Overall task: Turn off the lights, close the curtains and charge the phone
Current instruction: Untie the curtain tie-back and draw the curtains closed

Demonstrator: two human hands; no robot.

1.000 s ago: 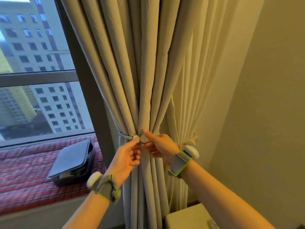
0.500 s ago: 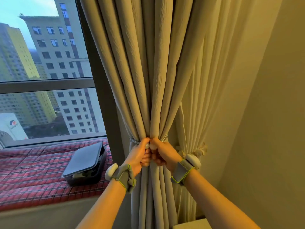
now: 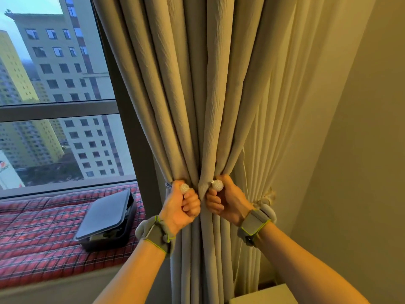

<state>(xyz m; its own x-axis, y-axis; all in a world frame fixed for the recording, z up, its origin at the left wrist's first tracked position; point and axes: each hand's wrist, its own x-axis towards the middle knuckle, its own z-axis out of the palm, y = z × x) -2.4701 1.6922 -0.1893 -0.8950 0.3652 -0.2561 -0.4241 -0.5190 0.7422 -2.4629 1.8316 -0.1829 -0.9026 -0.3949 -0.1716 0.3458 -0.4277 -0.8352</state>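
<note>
A grey-beige curtain (image 3: pixel 192 88) hangs bunched beside the window, gathered at waist height by a braided tieback (image 3: pixel 167 184). My left hand (image 3: pixel 181 205) grips the tieback's left end, whose white beaded ball (image 3: pixel 184 188) shows above my fingers. My right hand (image 3: pixel 225 200) grips the other end with its own beaded ball (image 3: pixel 217 184). The two balls sit apart, a fold of curtain between them. A paler sheer curtain (image 3: pixel 280 110) hangs behind on the right, tied with a tasselled cord (image 3: pixel 268 197). No phone or light switch is in view.
The window (image 3: pixel 54 84) at left shows tall buildings. Below it runs a window seat with a red plaid cushion (image 3: pixel 32 233) bearing a dark half-open case (image 3: pixel 107 218). A beige wall (image 3: pixel 361 150) stands at right; a white furniture corner (image 3: pixel 263 297) lies at the bottom.
The two tieback ends were joined between my fingertips; now each hand holds one ball and they have come apart. The view has shifted closer and slightly upward.
</note>
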